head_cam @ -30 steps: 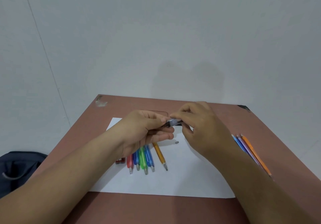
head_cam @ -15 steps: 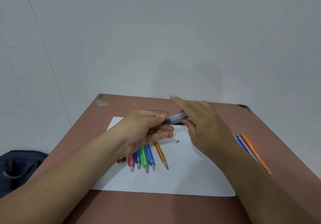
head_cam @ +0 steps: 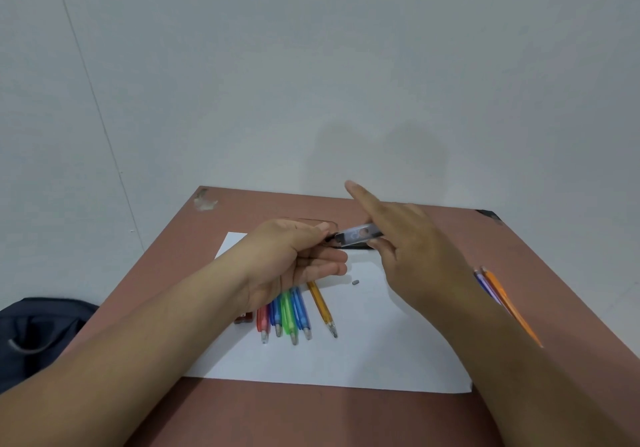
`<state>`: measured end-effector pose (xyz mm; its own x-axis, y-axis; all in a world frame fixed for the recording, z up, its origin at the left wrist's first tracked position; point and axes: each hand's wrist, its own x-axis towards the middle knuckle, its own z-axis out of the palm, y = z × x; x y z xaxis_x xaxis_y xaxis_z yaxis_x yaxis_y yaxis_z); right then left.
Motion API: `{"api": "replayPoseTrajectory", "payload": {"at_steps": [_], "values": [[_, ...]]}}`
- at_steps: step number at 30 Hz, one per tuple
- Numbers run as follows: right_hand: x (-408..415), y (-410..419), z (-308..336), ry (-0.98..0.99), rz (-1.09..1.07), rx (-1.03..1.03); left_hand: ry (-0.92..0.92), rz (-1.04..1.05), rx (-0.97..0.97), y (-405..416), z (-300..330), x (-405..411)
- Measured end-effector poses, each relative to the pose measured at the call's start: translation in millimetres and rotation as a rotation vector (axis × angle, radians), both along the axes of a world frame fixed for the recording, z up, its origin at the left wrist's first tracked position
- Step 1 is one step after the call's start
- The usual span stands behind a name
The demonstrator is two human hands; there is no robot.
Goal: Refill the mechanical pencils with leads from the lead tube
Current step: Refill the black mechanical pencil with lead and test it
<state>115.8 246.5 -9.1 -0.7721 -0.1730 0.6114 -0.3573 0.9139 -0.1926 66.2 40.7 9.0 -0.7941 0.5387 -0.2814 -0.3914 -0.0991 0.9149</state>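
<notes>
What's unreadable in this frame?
Head view only:
- Lead tube: blurred; leads inside can't be told.
- What the left hand pinches: hidden by its fingers.
- Pencils on the paper: upper ends under the left hand.
- Pencils at right: partly behind the right forearm.

**A reddish-brown table and what lies on it**

The table (head_cam: 433,419) carries a white sheet of paper (head_cam: 363,360) spread under both hands. Below the left fingers (head_cam: 332,268) a row of mechanical pencils (head_cam: 289,311) lies on the sheet, red, blue, green and blue side by side, with an amber pencil (head_cam: 322,308) a little apart. A small grey piece (head_cam: 355,282) rests between the two hands' fingers. A dark red object (head_cam: 243,317) lies at the sheet's edge. Well off from the right fingers (head_cam: 360,197), more pencils (head_cam: 498,294) lie on the bare table.
</notes>
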Motion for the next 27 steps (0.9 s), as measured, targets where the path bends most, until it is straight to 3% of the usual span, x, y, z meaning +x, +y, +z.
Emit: {"api": "replayPoseTrajectory", "payload": {"at_steps": [3,7,10,27], "values": [[-1.8,4.2,-4.4,0.066,0.033,0.095,0.009,-0.004,-0.008,0.2,-0.5,-0.5],[-0.2,1.3,2.3,-0.015,0.006,0.007,-0.005,0.004,0.012,-0.1,-0.6,-0.6],[-0.4,2.3,-4.1,0.04,0.027,0.086,0.005,-0.004,0.017,-1.2,-0.9,-0.8],[0.1,-0.8,-1.7,-0.053,-0.001,0.091,0.0,-0.005,0.034,-1.7,-0.4,0.4]]}}
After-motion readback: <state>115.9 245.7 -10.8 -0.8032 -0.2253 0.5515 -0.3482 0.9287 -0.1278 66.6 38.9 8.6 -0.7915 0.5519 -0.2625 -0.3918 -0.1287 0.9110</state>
